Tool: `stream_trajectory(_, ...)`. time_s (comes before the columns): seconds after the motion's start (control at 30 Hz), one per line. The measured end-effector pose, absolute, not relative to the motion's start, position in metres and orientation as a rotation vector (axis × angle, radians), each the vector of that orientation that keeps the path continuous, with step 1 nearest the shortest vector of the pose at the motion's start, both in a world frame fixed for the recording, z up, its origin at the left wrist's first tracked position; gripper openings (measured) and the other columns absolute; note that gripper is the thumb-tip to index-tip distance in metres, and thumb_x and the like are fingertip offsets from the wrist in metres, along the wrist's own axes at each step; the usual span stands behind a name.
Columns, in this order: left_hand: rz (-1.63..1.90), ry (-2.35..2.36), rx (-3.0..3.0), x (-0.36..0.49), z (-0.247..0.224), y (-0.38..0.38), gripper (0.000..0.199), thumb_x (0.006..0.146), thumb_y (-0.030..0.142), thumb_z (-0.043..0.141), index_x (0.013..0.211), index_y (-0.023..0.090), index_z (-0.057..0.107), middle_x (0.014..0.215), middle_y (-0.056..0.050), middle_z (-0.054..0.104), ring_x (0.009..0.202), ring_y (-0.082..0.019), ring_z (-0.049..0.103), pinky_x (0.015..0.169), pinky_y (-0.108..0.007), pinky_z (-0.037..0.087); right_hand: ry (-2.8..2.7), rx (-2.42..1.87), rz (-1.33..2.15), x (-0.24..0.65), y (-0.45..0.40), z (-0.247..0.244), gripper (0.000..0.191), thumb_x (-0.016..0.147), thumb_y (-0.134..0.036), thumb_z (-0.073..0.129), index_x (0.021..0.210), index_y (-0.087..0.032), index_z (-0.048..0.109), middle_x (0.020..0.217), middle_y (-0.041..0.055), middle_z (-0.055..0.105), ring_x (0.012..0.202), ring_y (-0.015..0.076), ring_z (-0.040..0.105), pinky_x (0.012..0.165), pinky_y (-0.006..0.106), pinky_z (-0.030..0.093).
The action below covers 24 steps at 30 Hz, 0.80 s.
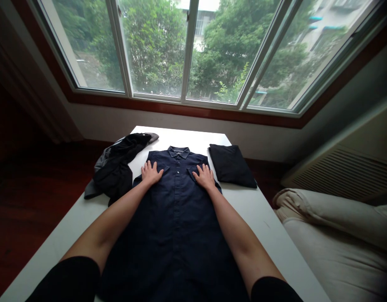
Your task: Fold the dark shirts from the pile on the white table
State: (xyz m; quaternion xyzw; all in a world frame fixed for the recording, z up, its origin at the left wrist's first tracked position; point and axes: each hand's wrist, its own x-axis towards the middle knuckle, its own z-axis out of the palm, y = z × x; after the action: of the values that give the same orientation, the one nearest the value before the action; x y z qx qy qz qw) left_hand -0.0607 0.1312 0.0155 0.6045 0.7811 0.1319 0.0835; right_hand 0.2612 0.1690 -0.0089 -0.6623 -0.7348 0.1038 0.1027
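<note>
A dark navy button-up shirt [177,218] lies front side up on the white table [275,235], its collar toward the window and its front closed. My left hand [151,173] rests flat on the shirt's chest at the left, fingers spread. On the opposite side of the chest my right hand [204,176] lies flat too, fingers apart, near a pocket flap. Neither hand grips the cloth. The shirt's sleeves are mostly out of sight, and its lower part runs out at the bottom of the view.
A loose heap of black and grey clothes [118,167] sits at the table's left edge, partly hanging over. A folded black garment [232,165] lies at the right. Beyond stands a wide window [183,54]; a beige sofa [334,235] is right of the table.
</note>
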Motion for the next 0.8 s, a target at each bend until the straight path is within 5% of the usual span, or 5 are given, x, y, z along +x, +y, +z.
stream_trajectory(0.27,0.283,2.281,1.923,-0.090,0.000,0.158,0.091,0.093,0.076,0.037,0.163,0.018,0.034,0.173,-0.020,0.016,0.160,-0.040,0.012,0.126,-0.055,0.010,-2.265,-1.967,0.330,0.271,0.187,-0.007,0.090,0.093,-0.081,0.043,0.165,-0.029,0.031,0.174,0.0132,0.011,0.160,0.0351,0.007,0.126,0.056,0.006)
stream_trajectory(0.8,0.149,2.317,1.961,-0.098,0.003,0.194,0.091,0.096,0.076,0.028,0.165,0.017,0.029,0.173,-0.019,0.016,0.160,-0.039,0.011,0.126,-0.058,0.009,-2.151,-2.034,0.295,0.273,0.225,-0.018,0.085,0.097,-0.079,0.034,0.165,-0.028,0.030,0.175,0.0097,0.009,0.161,0.0321,0.003,0.128,0.051,0.003)
